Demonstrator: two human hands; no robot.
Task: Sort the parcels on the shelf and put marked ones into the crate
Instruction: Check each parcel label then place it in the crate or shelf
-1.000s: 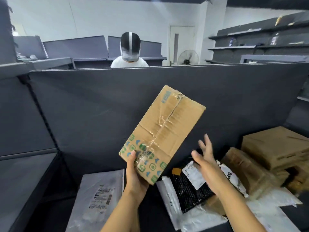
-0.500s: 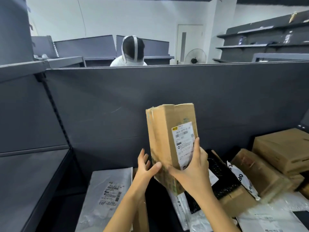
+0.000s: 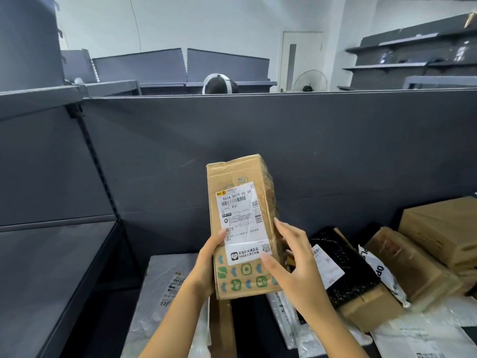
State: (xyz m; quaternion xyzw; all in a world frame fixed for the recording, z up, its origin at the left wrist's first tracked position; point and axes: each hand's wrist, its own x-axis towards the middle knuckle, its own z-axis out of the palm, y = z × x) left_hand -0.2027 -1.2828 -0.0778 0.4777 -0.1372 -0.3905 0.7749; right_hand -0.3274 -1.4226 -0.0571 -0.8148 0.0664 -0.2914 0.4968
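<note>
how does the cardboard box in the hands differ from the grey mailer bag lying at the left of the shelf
The cardboard box is brown and rigid; the grey mailer bag is thin, soft plastic. The box is held upright off the shelf by the left hand and right hand; the bag lies flat, untouched. The box also has green and blue printed icons low on its front; the bag shows none. Both carry a printed shipping label with barcodes.
</note>
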